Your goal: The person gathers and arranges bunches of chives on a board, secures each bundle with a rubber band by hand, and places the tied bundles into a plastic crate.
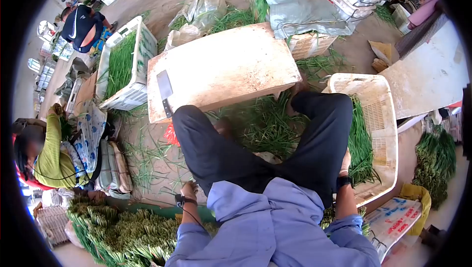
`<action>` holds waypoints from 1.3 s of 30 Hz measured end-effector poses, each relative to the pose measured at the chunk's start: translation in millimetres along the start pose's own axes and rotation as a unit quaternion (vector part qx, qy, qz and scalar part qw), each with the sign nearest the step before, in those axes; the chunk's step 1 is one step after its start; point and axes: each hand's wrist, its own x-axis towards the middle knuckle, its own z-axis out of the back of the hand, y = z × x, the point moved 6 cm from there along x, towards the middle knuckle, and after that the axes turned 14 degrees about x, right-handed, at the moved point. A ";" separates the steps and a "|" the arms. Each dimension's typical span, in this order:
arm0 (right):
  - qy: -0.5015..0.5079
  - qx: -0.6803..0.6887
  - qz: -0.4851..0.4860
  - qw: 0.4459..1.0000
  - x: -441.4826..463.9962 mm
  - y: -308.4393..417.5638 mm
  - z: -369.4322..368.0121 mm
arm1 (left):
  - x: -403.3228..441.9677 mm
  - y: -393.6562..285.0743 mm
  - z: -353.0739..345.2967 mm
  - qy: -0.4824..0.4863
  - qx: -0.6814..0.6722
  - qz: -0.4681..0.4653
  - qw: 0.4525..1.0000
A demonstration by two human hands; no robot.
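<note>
View down over a seated person's blue shirt and dark trousers. At 12 o'clock is a low worktop, a pale rectangular slab, rough and brown-stained near its right end. A broad rectangular knife lies on it at 10 o'clock, dark handle pointing toward the wearer's left knee. The bent legs stand between the hands and the worktop. The right hand, at 4 o'clock, is beside the right thigh, next to long, thin green stalks in a white slatted plastic crate at 3 o'clock; its fingers are partly hidden, so whether it grips any cannot be told. The left hand, at 7 o'clock, hangs low beside the left thigh, its grip unclear too. Loose stalks litter the floor between the knees. A second filled crate stands at 10 o'clock, a crinkled clear bag toward 11, a smooth grey sheet over a crate at 1. Dense bundled greens are heaped at 7 o'clock. Another person in a lime sleeve sits at 9
</note>
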 end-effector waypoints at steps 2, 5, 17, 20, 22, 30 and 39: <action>0.008 -0.123 0.035 0.992 7.1 6.0 0.8 | -0.5 -0.8 -0.7 0.002 0.020 -0.007 1.000; 0.017 -0.472 0.101 0.876 9.4 11.4 2.8 | 1.0 -7.7 0.0 -0.002 0.046 -0.022 0.999; 0.024 -0.582 0.248 0.774 2.4 10.6 16.1 | 4.1 -23.7 -8.3 -0.010 0.095 -0.055 0.994; 0.009 -0.625 0.210 0.752 -20.0 30.8 -27.0 | 2.8 -13.0 -6.8 -0.007 0.088 -0.052 0.995; -0.008 -0.645 0.180 0.743 -28.2 37.7 -47.0 | 0.3 -5.9 -4.3 -0.008 0.084 -0.050 0.995; -0.029 -0.640 0.170 0.749 -51.1 51.8 -77.7 | -21.8 39.9 10.6 -0.015 0.055 -0.034 0.998; 0.011 -0.599 0.193 0.777 -42.0 46.5 -65.3 | -31.5 61.6 2.9 0.000 0.031 -0.035 0.999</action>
